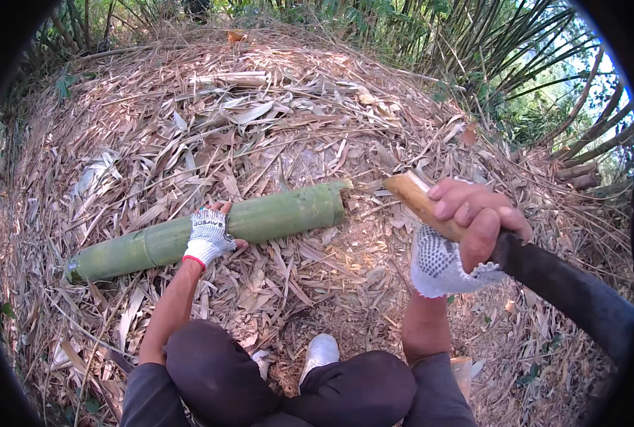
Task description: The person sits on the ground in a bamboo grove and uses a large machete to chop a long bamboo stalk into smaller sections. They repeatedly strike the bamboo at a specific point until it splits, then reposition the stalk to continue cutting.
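Observation:
A thick green bamboo section (281,213) lies slantwise on the leaf litter, its right end higher in view and jagged along the rim. Across its middle lies my left hand (211,231) in a white fingerless glove with grey dots, fingers over the far side and thumb on the near side, gripping it. Raised at the right, my right hand (466,231), in a similar glove, is closed round the wooden handle (420,203) of a machete. Its dark, broad blade (569,288) slants down to the right, away from the bamboo, and runs to the picture's rim.
Dry bamboo leaves (260,114) and thin stalks cover the ground. Pale chips (356,256) lie beside the bamboo's right end. My bent knees (221,370) and white shoes (322,352) are close in front. Living bamboo stems (466,43) stand at the back right.

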Demonstrator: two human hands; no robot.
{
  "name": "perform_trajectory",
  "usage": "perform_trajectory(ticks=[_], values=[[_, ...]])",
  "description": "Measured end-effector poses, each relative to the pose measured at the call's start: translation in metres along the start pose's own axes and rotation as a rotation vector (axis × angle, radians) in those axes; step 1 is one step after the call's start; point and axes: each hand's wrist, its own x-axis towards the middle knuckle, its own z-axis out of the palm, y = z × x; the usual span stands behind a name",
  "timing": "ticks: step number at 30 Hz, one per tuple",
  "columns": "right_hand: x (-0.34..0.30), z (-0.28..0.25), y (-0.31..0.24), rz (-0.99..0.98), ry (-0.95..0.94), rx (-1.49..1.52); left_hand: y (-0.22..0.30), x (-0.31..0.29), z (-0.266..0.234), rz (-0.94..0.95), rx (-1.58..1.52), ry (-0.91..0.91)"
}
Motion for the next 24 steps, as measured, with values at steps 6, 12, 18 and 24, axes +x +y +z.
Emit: perform_trajectory(ticks=[6, 12, 18, 24], values=[[-0.257, -0.153, 0.068, 1.171, -0.684, -1.387, 0.011, 0.002, -0.003, 0.012, -0.013, -0.037], [-0.124, -0.065, 0.035, 0.829, -0.348, -1.062, 0.008, -0.001, 0.002, -0.006, 0.027, -0.008], [0.017, -0.003, 0.028, 0.044, 0.066, 0.164, 0.002, -0.001, 0.007, 0.01, 0.017, 0.02], [-0.259, -0.178, 0.073, 1.329, -0.631, -1.31, 0.019, -0.003, 0.012, 0.031, -0.007, -0.034]])
